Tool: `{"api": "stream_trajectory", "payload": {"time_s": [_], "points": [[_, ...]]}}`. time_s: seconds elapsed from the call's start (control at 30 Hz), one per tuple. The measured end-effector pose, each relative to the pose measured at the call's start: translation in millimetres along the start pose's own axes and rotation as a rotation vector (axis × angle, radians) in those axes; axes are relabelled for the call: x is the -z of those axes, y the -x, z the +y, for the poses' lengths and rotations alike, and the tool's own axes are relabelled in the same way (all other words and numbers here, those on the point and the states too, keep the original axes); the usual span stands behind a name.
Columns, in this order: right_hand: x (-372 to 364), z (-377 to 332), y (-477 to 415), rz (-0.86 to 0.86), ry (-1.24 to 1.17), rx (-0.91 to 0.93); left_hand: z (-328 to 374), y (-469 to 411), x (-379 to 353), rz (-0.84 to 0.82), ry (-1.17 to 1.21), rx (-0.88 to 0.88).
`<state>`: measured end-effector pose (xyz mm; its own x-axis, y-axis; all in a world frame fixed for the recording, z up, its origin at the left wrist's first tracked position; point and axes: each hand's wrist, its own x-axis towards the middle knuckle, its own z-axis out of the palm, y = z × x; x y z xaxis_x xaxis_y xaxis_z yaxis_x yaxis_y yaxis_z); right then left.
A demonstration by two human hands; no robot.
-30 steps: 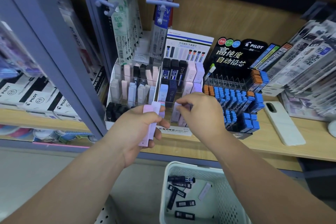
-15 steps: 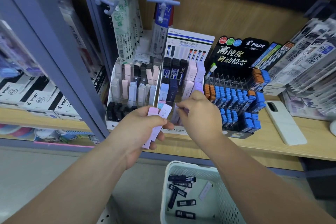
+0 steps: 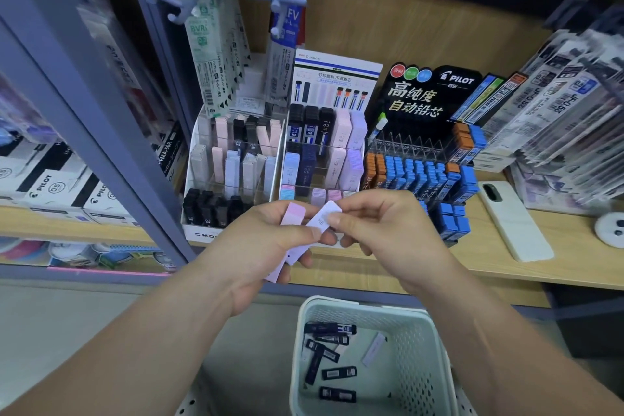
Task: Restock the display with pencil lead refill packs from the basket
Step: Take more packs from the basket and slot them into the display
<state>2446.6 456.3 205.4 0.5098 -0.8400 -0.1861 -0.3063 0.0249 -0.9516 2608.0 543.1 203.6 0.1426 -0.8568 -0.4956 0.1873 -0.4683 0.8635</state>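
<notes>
I have the left hand [image 3: 260,246] curled round two slim refill packs, its thumb laid across both. A pink pack [image 3: 293,213] sits on the left and a white pack [image 3: 320,222] marked HB lies just beside it, and their far ends fan out toward the shelf. The right hand [image 3: 385,230] comes in from the right, thumb and forefinger pinching the far end of the white pack, the remaining fingers loosely curled underneath. Both hands hover close together over the near edge of the wooden shelf [image 3: 489,267], right in front of the lowest row of the tiered display [image 3: 202,235]. Nearer to me and below the hands stands the pale basket [image 3: 364,309] with perforated walls. In it I count several dark packs [image 3: 337,373] scattered on the bottom and one pale pack [image 3: 373,353] lying apart to their right. The display's left half carries black packs in the near row, with pink, white and grey ones upright in the rows behind. Its right half shows black, navy, pink and lavender packs under a white header card [image 3: 334,78]. Just right of it is a black Pilot stand [image 3: 422,94] stocked with blue and orange packs. Farther right a white phone [image 3: 513,219] lies flat on the shelf. Bagged refills [image 3: 209,44] hang from pegs at the far left, and Pilot boxes [image 3: 50,186] sit beyond the grey post [image 3: 84,105].
</notes>
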Motion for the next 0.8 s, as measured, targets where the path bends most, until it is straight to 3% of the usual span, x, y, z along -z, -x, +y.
{"api": "stream_trajectory", "payload": {"time_s": [0.3,0.4,0.5,0.8], "points": [[-1,-1,-13,0.164,-0.148,-0.008,1,-4,1,0.082,0.064,0.08],[7,4,-29,0.242,0.125,0.075,-1,-7,6,0.209,0.063,0.12],[3,9,-41,0.214,0.398,0.186,-3,-8,13,0.275,0.166,0.137],[-15,24,-49,0.212,0.757,0.445,-7,-7,18,0.305,0.228,0.086]]}}
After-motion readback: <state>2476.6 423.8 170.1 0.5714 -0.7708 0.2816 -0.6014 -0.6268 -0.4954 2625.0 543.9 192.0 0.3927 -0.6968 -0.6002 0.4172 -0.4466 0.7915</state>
